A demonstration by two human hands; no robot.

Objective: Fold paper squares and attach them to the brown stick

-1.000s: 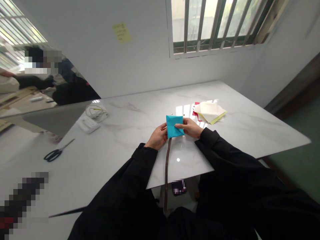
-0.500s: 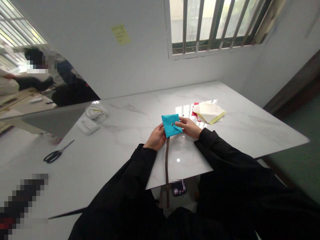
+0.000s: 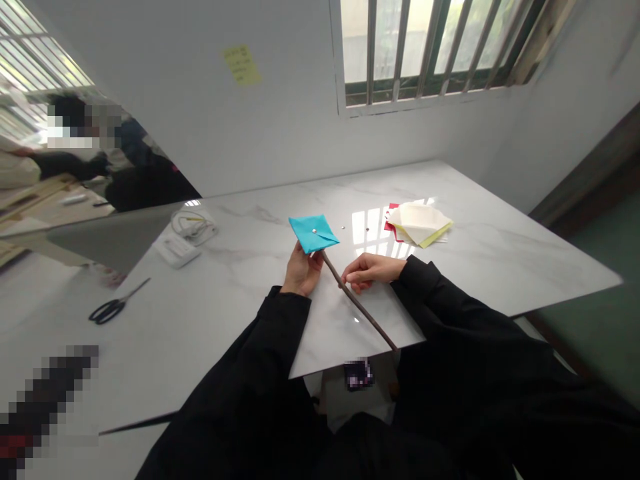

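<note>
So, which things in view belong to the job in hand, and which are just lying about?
Seemingly part of the job:
blue folded paper, in the left hand
brown stick below it, right hand close by

Seemingly just lying about:
black scissors
white block
paper stack, perhaps spare material

Long loose black sleeves [image 3: 245, 360], broad matching cuffs [image 3: 419, 270]

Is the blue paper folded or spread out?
Folded: the blue paper makes a four-cornered packet, and a flap's edge crosses its face near the shiny stud.
</note>
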